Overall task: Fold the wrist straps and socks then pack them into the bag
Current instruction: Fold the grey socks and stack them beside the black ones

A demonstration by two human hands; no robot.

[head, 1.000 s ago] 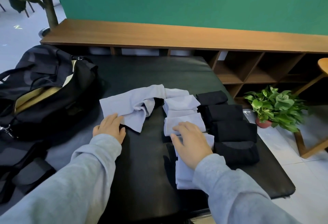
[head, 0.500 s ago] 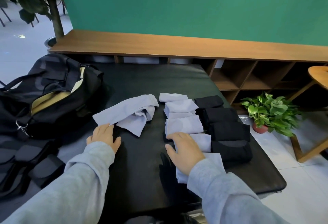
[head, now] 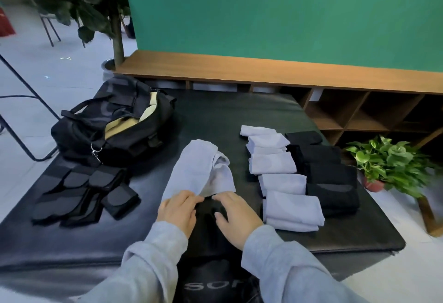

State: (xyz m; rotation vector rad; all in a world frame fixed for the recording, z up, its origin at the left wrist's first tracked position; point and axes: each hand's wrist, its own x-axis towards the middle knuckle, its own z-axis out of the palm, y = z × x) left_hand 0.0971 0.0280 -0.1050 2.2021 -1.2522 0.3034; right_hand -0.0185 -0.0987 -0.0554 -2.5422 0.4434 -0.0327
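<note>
Both hands drawn together since a moment ago, left hand (head: 178, 209) and right hand (head: 236, 216) apparently pinching the near edge of an unfolded lavender sock (head: 199, 170), folded socks (head: 282, 182) right, open black duffel bag (head: 112, 125) far left, black wrist straps (head: 84, 192) near left, on a black mat (head: 227, 111).

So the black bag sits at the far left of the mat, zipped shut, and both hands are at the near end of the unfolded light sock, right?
Not quite: the head view shows the black bag open, its beige lining exposed. The rest holds: it sits at the far left of the mat, and the left hand and right hand are at the near end of the unfolded light sock.
</note>
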